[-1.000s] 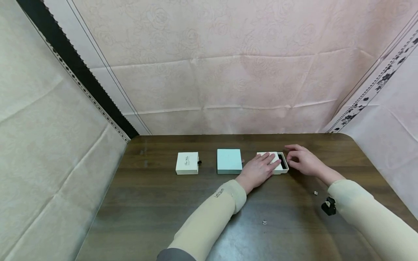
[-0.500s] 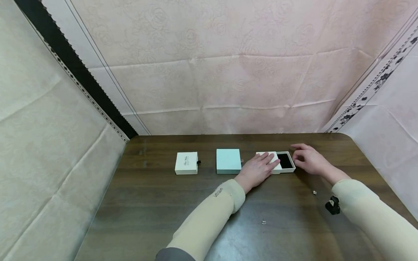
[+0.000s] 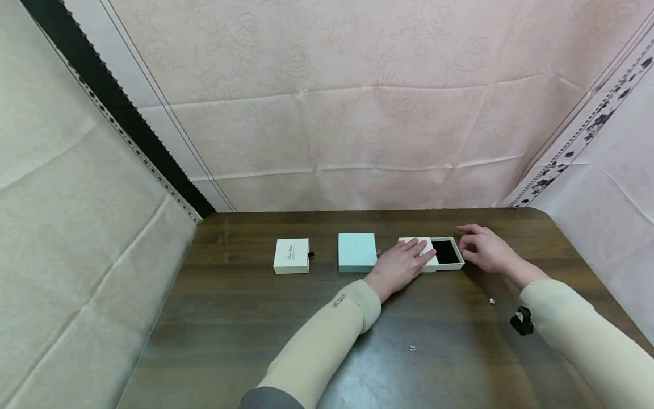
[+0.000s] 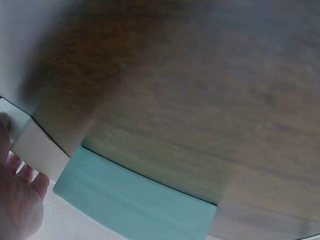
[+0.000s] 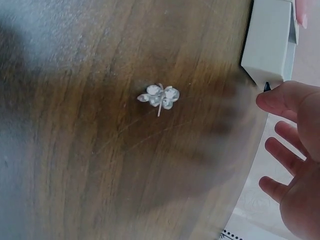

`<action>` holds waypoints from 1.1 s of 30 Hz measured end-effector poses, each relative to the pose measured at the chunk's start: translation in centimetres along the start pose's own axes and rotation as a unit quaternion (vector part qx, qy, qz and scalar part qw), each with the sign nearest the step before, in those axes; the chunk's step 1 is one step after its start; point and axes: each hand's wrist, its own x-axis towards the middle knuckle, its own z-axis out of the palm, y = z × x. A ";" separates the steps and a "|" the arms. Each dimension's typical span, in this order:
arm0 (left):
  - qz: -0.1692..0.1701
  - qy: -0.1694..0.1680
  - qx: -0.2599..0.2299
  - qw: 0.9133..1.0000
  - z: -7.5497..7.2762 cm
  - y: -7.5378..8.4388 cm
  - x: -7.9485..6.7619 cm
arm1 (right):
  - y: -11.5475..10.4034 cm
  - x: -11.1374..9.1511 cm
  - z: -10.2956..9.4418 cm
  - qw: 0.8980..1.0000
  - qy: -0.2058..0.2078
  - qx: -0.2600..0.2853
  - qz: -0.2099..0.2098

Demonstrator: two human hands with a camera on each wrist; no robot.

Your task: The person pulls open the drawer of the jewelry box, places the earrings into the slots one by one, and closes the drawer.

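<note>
In the head view, my left hand [image 3: 395, 267] rests on the white sleeve [image 3: 416, 241] of a small drawer box, fingers spread over its top. My right hand [image 3: 485, 250] is at the right end of the pulled-out drawer [image 3: 449, 267], whose inside is black. In the right wrist view, thumb and forefinger pinch a small dark pull tab [image 5: 267, 86] on the drawer's end. Two small shiny pieces lie on the table, one earring [image 3: 492, 301] near my right sleeve and another piece [image 3: 413, 347] nearer the front. Close up, the earring [image 5: 167, 96] shows clear stones and a thin post.
A turquoise box [image 3: 356, 253] stands left of my left hand. Farther left is a white box [image 3: 291, 255] with printed lettering and a black tab. Pale patterned cloth [image 3: 332, 125] hangs behind the brown wooden table [image 3: 230, 341].
My right hand has moved to the right, and the drawer has slid out of its sleeve, exposing more black lining. My left hand has stayed on the sleeve.
</note>
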 end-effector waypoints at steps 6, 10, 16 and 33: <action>0.005 0.002 0.003 1.000 -0.1 -0.1 0.0 | 0.1 -0.2 -0.1 1.000 0.004 -0.006 0.005; 0.002 0.001 -0.003 1.000 -0.1 -0.2 -0.1 | 0.2 -0.3 -0.1 1.000 0.005 -0.007 0.008; 0.004 0.001 -0.006 1.000 0.1 -0.2 -0.1 | 0.3 -0.4 0.0 1.000 0.015 -0.008 0.002; 0.001 0.002 -0.011 1.000 0.1 -0.1 -0.1 | 0.5 -0.7 -0.2 1.000 0.002 -0.005 0.017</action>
